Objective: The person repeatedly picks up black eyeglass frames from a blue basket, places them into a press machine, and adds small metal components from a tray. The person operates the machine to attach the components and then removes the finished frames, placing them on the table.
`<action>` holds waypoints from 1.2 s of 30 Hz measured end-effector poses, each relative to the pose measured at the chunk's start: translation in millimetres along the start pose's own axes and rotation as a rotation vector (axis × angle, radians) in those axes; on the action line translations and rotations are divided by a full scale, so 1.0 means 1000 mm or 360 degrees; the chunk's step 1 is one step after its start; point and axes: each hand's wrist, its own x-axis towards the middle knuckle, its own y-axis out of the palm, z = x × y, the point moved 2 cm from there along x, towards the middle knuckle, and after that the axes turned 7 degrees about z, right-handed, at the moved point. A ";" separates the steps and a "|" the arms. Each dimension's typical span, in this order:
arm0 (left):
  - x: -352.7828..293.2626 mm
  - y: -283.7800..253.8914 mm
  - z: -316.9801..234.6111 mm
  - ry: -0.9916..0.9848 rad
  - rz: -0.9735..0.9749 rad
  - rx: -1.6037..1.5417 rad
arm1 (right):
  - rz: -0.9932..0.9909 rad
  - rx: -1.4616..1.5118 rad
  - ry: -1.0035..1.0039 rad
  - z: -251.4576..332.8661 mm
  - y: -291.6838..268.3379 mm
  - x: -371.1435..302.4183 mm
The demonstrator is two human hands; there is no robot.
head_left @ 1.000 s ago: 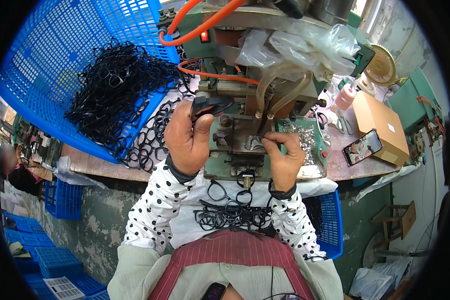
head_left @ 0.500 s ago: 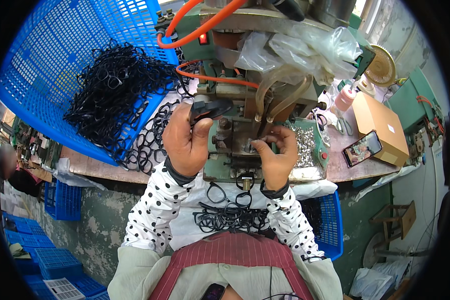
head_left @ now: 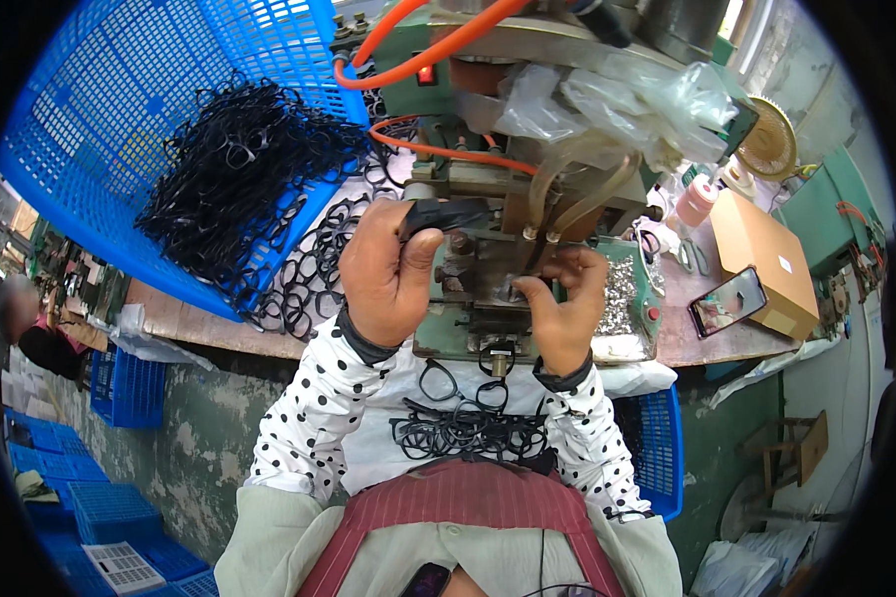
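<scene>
My left hand (head_left: pixel 386 284) is closed, its thumb and fingers gripping a black glasses frame (head_left: pixel 446 215) at the left side of the bench machine. The frame is seen nearly edge-on, and part of it is hidden by the fingers. My right hand (head_left: pixel 567 310) is at the metal fixture (head_left: pixel 478 284) under the machine's two tubes (head_left: pixel 542 214). Its thumb and forefinger are pinched together over the fixture; whatever is between them is too small to make out. Several black glasses frames (head_left: pixel 468 430) lie on the white cloth across my lap.
A large blue basket (head_left: pixel 80 219) heaped with black frames (head_left: pixel 239 189) leans at the left. Small metal parts (head_left: pixel 619 294) fill a tray beside my right hand. Farther right are scissors (head_left: pixel 689 257), a phone (head_left: pixel 728 301) and a cardboard box (head_left: pixel 756 249). Orange hoses (head_left: pixel 438 50) arch overhead.
The whole view has shifted slightly, so the machine and both hands appear farther right. The glasses frame in my left hand has tilted to lie flatter. My right hand stays at the fixture.
</scene>
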 end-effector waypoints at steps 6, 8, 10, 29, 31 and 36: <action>-0.002 0.002 -0.001 -0.0030 0.0006 -0.0098 | -0.0228 0.0492 0.0019 -0.008 0.013 -0.007; -0.008 0.005 -0.006 0.0181 0.0074 -0.0026 | -0.0340 0.0617 0.0041 -0.014 0.019 -0.011; -0.023 0.013 -0.014 0.0414 0.0250 -0.0011 | -0.0287 0.0565 0.0000 -0.015 0.017 -0.009; -0.069 0.063 -0.009 0.0831 0.0902 -0.0118 | 0.0100 -0.1614 0.0150 -0.101 -0.127 -0.019; -0.067 0.060 -0.011 0.0862 0.0887 -0.0088 | 0.0014 -0.1140 0.0113 -0.109 -0.128 -0.012; -0.067 0.039 -0.008 0.0915 0.0817 0.0536 | -0.0226 -0.0786 0.0222 -0.100 -0.125 -0.012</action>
